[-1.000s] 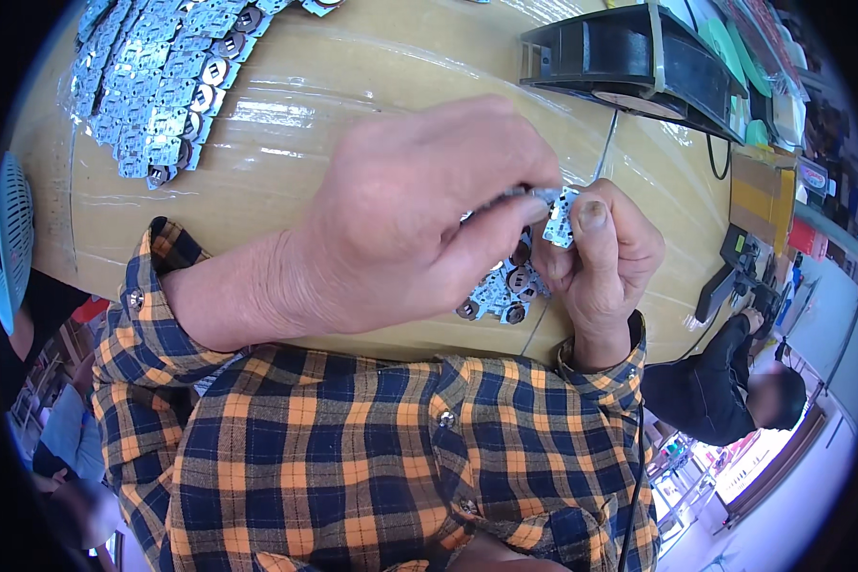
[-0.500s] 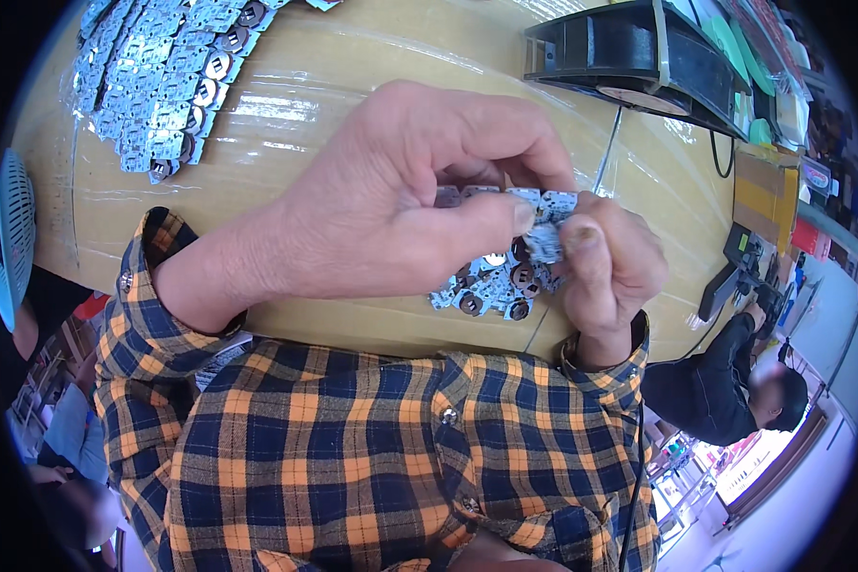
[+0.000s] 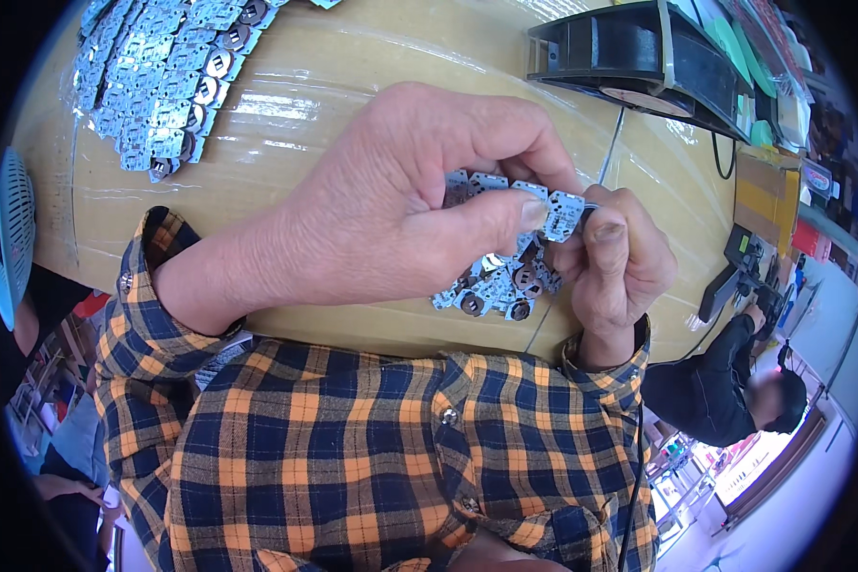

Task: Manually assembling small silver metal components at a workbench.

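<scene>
My left hand (image 3: 429, 181) is closed round a strip of small joined circuit boards (image 3: 489, 183), its thumb on the front and its fingers behind. The end circuit board (image 3: 564, 217) sticks out at the strip's right. My right hand (image 3: 620, 253) pinches that board's right edge, where a dark rounded part shows between the fingers; how far they wrap it is hidden. Below the hands lies a pile of loose circuit boards (image 3: 491, 291) with round dark coin-cell holders, partly covered by my left thumb and right fingers.
Rows of joined circuit boards (image 3: 153, 86) lie at the far left of the film-covered table (image 3: 286, 105). A black blower-like housing (image 3: 601, 48) stands at the far right, near a cardboard box (image 3: 765, 195). A blue fan (image 3: 14, 238) is at the left edge; a person (image 3: 725, 381) is at the right.
My right hand has shifted slightly right. The end board, earlier bent down between my hands, now faces up flat in line with the strip. More of the strip shows above my left thumb.
</scene>
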The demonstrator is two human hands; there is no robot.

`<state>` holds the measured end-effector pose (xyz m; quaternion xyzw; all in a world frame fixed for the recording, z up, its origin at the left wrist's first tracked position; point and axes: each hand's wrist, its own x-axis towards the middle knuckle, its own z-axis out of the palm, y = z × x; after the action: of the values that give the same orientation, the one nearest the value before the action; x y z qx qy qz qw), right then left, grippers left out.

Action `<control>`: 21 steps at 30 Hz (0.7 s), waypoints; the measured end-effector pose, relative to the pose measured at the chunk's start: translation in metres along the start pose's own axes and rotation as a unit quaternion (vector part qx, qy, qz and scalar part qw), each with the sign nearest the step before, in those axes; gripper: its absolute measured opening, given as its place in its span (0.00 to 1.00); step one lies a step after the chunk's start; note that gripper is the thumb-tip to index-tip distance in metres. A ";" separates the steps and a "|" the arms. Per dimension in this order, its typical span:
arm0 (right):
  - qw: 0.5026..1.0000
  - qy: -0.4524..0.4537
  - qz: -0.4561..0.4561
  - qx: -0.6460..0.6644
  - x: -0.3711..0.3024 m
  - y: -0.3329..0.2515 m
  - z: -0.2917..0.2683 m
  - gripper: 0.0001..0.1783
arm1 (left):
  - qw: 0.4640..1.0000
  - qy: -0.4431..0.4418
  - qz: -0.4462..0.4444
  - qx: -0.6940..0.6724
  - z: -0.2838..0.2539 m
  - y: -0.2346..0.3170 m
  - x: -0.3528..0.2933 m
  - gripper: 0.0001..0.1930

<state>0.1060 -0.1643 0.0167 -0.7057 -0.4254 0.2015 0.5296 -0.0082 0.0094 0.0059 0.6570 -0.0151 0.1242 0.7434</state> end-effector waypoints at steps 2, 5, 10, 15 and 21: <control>1.000 -0.011 0.005 0.012 -0.001 0.000 -0.004 0.19 | 1.000 0.002 0.008 0.017 0.000 -0.002 -0.001 0.08; 0.999 -0.040 -0.009 -0.006 0.000 -0.001 -0.005 0.13 | 0.997 -0.015 0.033 0.072 -0.002 -0.002 -0.001 0.08; 0.995 -0.046 -0.029 -0.079 0.002 0.001 -0.001 0.22 | 0.997 0.020 0.023 0.078 0.002 -0.003 -0.002 0.05; 0.997 -0.049 -0.009 -0.055 0.001 0.000 -0.002 0.15 | 0.992 -0.008 -0.041 0.122 -0.004 0.001 -0.003 0.04; 0.850 -0.065 0.233 0.467 0.005 -0.003 -0.004 0.19 | 0.971 0.024 -0.162 -0.172 0.004 0.010 0.000 0.07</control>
<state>0.1106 -0.1625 0.0214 -0.4388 -0.1374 0.5390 0.7057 -0.0096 0.0060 0.0160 0.5100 0.0885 0.0133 0.8555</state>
